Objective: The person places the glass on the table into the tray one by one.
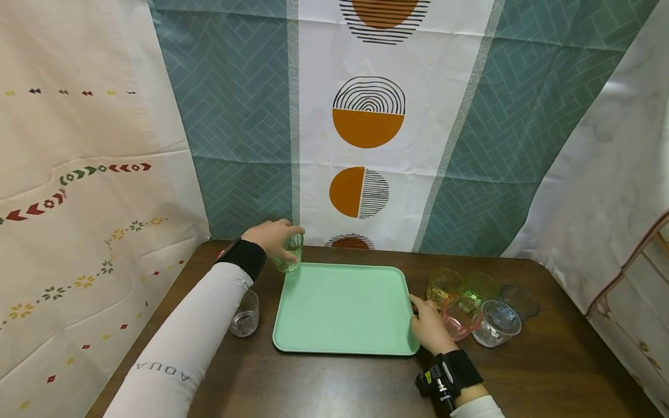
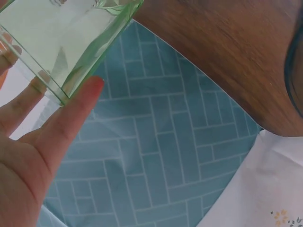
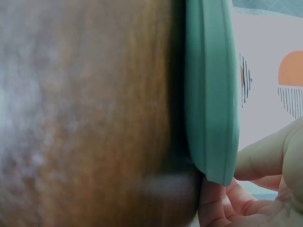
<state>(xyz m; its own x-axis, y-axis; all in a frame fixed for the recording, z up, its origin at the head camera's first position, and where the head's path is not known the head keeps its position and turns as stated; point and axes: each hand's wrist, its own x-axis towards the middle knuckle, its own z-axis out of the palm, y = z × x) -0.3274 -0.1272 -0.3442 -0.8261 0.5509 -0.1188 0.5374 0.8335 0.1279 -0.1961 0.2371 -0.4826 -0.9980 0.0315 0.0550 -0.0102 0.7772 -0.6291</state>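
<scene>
Mint-green and smooth, a round-cornered tray (image 1: 345,307) lies on the brown wood-grained desk (image 1: 334,383) as the left hand (image 1: 272,237) holds a pale green, flat-sided glass (image 2: 52,38) at its far left corner — that grip only as wide as the glass between thumb and fingers. The right hand (image 1: 430,326) has its grip closed on the tray's right edge. The step in hand looks like managing the glass beside a steadied tray; the next move would call for a level, gentle hold on slick glass, though whether its base touches anything cannot be told. A round clear tumbler (image 1: 244,318) stands near the white sleeve (image 1: 177,348); at right cluster see-through cups — yellow cup (image 1: 444,281), green cup (image 1: 481,284), pink cup (image 1: 460,328), colourless cup (image 1: 496,334) and grey cup (image 1: 525,302)
</scene>
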